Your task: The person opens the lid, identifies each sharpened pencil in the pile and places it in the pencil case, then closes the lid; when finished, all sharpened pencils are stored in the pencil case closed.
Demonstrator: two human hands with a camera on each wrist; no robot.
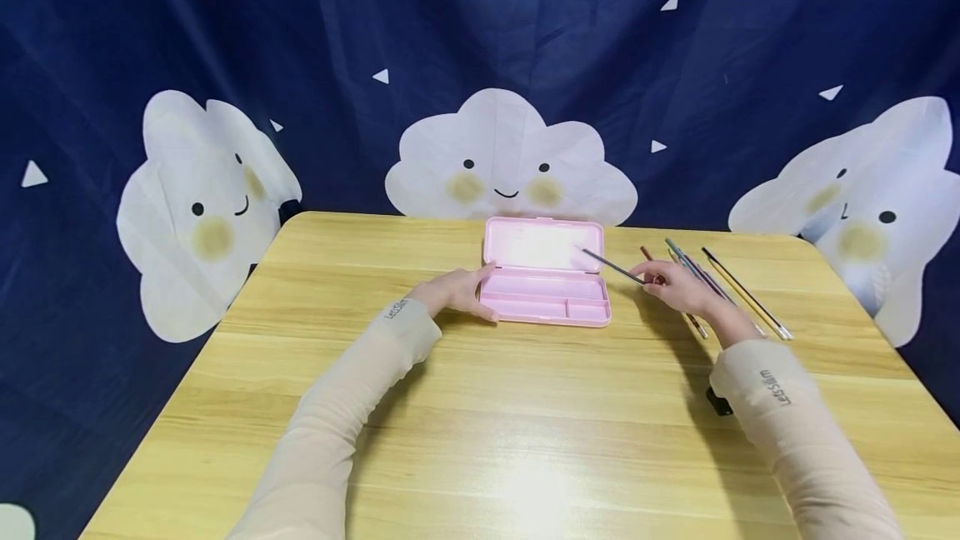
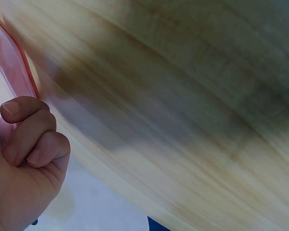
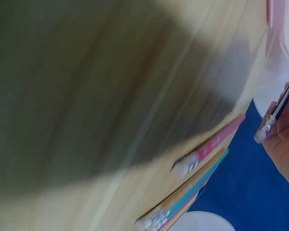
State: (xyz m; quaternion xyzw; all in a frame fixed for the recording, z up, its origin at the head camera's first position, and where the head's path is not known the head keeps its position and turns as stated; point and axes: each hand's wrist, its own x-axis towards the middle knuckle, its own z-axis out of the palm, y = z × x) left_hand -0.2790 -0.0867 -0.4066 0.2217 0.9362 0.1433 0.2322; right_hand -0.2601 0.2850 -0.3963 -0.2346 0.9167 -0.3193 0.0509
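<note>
A pink pencil case (image 1: pixel 546 297) lies opened on the table, its lid (image 1: pixel 525 244) tipped back and its lower half divided into compartments. My left hand (image 1: pixel 456 290) grips the case's left end, thumb at the front corner and a finger near the hinge. In the left wrist view the other fingers (image 2: pixel 36 127) are curled beside the pink edge. My right hand (image 1: pixel 678 286) pinches a dark pencil (image 1: pixel 611 263) near its eraser end. The pencil's point reaches left over the right part of the lid. Its silvery ferrule and white eraser show in the right wrist view.
Several pencils (image 1: pixel 738 286) lie loosely side by side under and to the right of my right hand, erasers toward me. A small black object (image 1: pixel 718 401) sits by the right sleeve. The wooden table (image 1: pixel 525 423) ends at a dark blue cloth (image 1: pixel 337 65) with clouds.
</note>
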